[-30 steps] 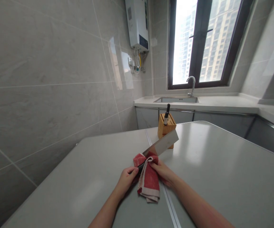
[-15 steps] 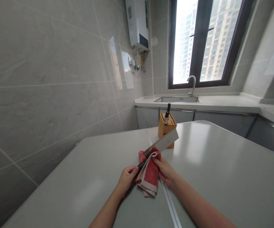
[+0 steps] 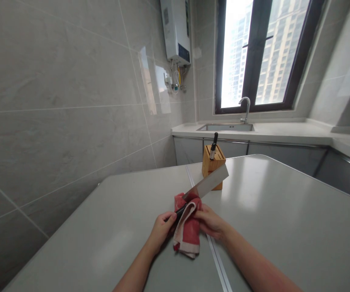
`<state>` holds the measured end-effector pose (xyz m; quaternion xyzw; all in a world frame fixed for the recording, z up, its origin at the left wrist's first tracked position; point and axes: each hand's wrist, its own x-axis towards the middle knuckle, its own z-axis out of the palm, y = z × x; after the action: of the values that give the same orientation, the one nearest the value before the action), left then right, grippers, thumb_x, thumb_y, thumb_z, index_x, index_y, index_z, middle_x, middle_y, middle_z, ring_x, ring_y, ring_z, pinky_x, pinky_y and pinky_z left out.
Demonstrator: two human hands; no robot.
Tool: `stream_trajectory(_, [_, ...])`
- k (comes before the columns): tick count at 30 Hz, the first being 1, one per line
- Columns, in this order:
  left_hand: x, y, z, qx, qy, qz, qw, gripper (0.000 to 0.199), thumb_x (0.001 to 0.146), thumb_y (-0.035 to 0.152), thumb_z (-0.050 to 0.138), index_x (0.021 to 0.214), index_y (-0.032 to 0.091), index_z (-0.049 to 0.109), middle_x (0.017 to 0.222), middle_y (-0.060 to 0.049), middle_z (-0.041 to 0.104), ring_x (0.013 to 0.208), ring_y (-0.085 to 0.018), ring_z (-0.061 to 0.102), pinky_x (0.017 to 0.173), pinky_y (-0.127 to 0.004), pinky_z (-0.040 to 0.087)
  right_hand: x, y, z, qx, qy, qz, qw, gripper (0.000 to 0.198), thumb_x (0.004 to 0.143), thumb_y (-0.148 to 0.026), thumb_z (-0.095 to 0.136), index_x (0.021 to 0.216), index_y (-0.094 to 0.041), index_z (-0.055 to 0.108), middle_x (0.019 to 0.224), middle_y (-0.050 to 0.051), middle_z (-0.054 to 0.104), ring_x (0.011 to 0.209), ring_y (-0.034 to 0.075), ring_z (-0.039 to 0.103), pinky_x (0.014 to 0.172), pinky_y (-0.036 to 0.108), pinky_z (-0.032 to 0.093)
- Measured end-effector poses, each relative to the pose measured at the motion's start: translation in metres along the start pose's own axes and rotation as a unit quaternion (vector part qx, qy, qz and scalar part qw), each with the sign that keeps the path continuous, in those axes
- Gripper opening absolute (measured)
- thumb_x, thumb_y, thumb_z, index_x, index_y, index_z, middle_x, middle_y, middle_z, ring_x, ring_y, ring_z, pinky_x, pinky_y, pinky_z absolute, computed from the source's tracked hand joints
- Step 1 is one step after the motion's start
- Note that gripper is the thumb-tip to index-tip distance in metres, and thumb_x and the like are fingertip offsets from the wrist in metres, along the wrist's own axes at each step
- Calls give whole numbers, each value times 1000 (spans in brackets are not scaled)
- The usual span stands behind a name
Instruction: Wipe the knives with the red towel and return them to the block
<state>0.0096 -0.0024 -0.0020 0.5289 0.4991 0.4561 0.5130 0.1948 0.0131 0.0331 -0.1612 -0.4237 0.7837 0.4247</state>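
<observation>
My left hand (image 3: 160, 229) is closed round the black handle of a kitchen knife (image 3: 210, 181). Its broad blade slants up and away to the right. A red cloth with pale edges (image 3: 191, 231) is folded over the blade near the handle, covering part of it. My right hand (image 3: 212, 221) pinches the cloth from the right; some of its fingers are hidden behind the fabric. Just beyond the blade a wooden knife block (image 3: 209, 165) stands upright on the table, with a black-handled knife (image 3: 214, 146) in a slot. The blade hides part of the block.
The pale table (image 3: 272, 227) has a white strip (image 3: 217, 259) running across it. Farther back are a counter with a sink (image 3: 228, 127) and a faucet (image 3: 246, 108) under a window. A water heater (image 3: 176, 32) hangs on the tiled wall.
My right hand and the cloth have shifted slightly to the left and down, towards the knife's handle. The left hand and the knife have hardly moved.
</observation>
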Motion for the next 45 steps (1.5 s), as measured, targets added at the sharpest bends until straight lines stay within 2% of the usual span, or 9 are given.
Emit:
stream_trajectory(7, [0,0,0,4,5,10,1000,59,67,69,57,73,11,60,43,8,38,38,-6,26,38,-19,15,8,8,-11,-100,90,-27,991,37,66,-33,76,95,-15,63,96,8,71,92,23,64,92,41,44])
stream_trajectory(12, [1,-2,0,7,-8,15,1000,53,69,63,60,73,10,62,48,6,42,42,-6,28,41,-18,19,10,11,-18,-103,140,-55,983,34,66,-39,75,87,-15,64,87,6,71,85,21,65,91,41,44])
stream_trajectory(18, [0,-1,-1,9,-23,14,1000,49,72,58,61,77,9,63,55,4,47,46,-7,32,43,-18,21,8,12,-7,-22,94,-74,993,29,69,-29,74,95,-18,64,91,5,72,86,20,66,90,37,46])
stream_trajectory(24, [2,-5,-1,5,-19,6,1000,50,71,60,60,76,10,61,49,6,41,43,-6,29,41,-18,18,8,10,-6,-29,95,-75,992,29,68,-27,74,93,-16,66,94,7,72,86,21,66,88,36,48])
stream_trajectory(28, [1,-5,-1,-2,-16,3,1000,51,71,62,59,72,11,59,47,7,39,42,-6,28,40,-18,17,9,9,-5,-27,69,-79,994,25,70,-29,72,91,-15,68,90,8,73,83,20,67,87,35,48])
stream_trajectory(39, [0,-3,-1,5,-14,21,1000,54,72,66,55,66,12,56,43,7,38,38,-5,25,37,-19,14,11,8,-14,-70,95,-78,990,31,67,-30,75,93,-16,68,91,8,73,85,22,67,88,38,47])
stream_trajectory(45, [1,-3,-1,-5,-5,14,1000,55,71,67,55,68,12,57,42,7,38,37,-5,24,37,-19,13,12,9,-17,-75,110,-80,988,28,64,-30,77,86,-16,68,87,7,73,82,21,66,87,39,46])
